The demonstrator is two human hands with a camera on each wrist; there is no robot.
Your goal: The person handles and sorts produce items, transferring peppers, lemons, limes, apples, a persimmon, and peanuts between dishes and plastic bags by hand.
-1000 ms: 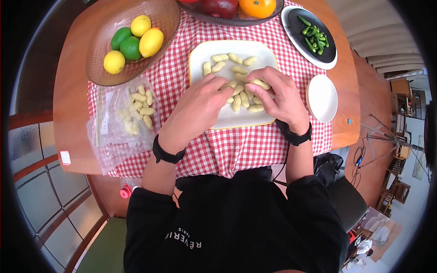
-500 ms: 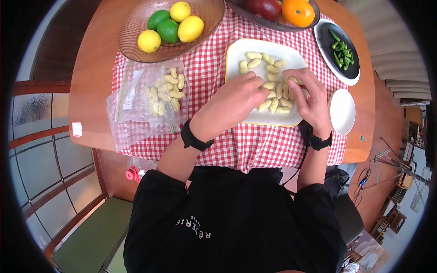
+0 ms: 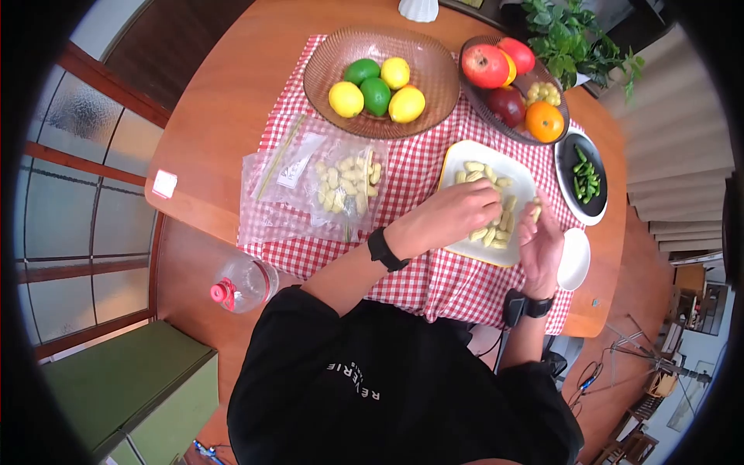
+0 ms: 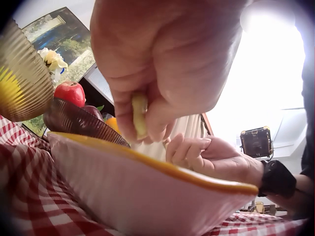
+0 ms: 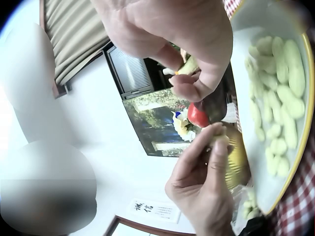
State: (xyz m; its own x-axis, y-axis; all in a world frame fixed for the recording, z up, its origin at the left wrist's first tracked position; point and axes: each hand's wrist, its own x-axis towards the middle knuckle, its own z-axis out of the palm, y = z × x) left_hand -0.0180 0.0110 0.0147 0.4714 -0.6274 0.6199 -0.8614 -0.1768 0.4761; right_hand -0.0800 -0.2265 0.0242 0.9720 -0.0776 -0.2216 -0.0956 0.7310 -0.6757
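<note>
A white dish with a yellow rim (image 3: 521, 182) holds several unshelled peanuts (image 5: 290, 105). Over its near left part, my left hand (image 3: 449, 218) pinches a peanut (image 4: 140, 115) between thumb and fingers, above the rim in the left wrist view. My right hand (image 3: 540, 249) is at the dish's right side, and it pinches another peanut (image 5: 189, 66) between thumb and curled fingertips. The two hands are apart, both raised over the dish's level. A clear zip bag (image 3: 291, 170) with more peanuts lies left of the dish.
A ribbed bowl (image 3: 434, 58) of lemons and green citrus stands behind the bag. Beside it is a dark fruit bowl (image 3: 496, 116). Green peppers (image 3: 587, 177) lie on a black plate at right, near a small white bowl (image 3: 573, 260). A plastic bottle (image 3: 252, 283) stands below the table's left edge.
The head view has swung, so the table things appear shifted right and down. My right hand has lifted its peanut and turned upward at the dish's right side; my left hand remains over the dish.
</note>
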